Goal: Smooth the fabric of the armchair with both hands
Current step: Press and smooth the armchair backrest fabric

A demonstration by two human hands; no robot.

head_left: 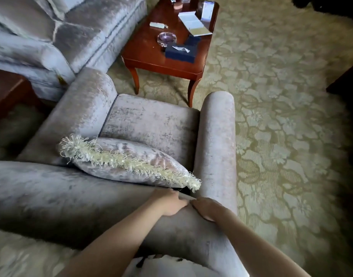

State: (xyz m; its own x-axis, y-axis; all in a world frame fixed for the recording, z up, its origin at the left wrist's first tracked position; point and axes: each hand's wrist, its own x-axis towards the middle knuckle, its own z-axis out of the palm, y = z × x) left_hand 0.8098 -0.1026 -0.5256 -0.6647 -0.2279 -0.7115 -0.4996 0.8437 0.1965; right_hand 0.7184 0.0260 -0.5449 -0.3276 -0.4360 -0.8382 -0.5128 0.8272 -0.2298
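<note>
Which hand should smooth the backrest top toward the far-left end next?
Left, probably. The left hand lies flat on the backrest top, on that side; the right hand sits at the corner by the right armrest.

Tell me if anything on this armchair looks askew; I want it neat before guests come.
The fringed cushion lies slumped at an angle against the backrest, one corner poking toward the right armrest. The velvet shows patchy nap marks on the seat. Both hands, left and right, rest flat on the backrest top.
</note>
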